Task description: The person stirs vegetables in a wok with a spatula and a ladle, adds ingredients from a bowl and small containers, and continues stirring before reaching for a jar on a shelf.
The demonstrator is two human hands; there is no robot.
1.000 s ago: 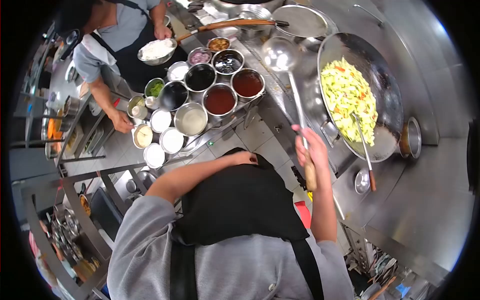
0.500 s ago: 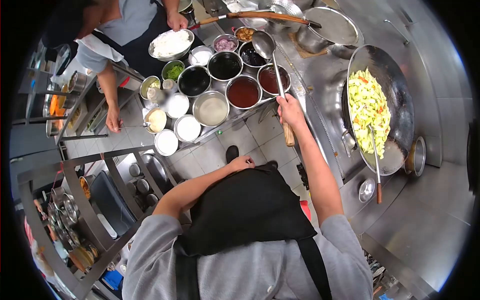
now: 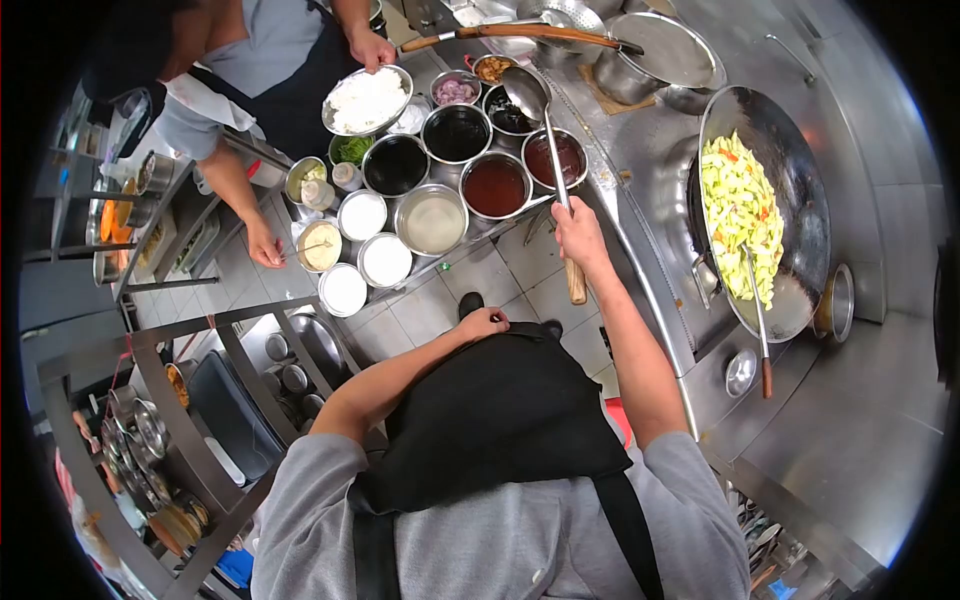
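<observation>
My right hand [image 3: 580,234] is closed round the handle of a long metal ladle [image 3: 527,92], whose bowl hangs over the seasoning pots near a pot of dark red sauce [image 3: 552,160]. At my waist, by the edge of the black apron [image 3: 490,410], my left hand [image 3: 483,324] has its fingers curled together; what they hold, if anything, is hidden. To the right, a large wok [image 3: 800,200] contains pale green chopped vegetables [image 3: 742,215] with orange bits, and a wooden-handled utensil [image 3: 760,325] rests in it.
Across the pots, a co-worker [image 3: 285,75] holds a bowl of white food [image 3: 367,100] and reaches one hand [image 3: 264,243] towards a pot of yellowish paste [image 3: 319,246]. A large metal pot [image 3: 625,80] stands behind the wok. Metal racks [image 3: 150,400] are at the left.
The co-worker's bowl has shifted right and tilted, and their other hand has moved right and down towards the paste. My hands keep nearly the same pose, with the ladle still held.
</observation>
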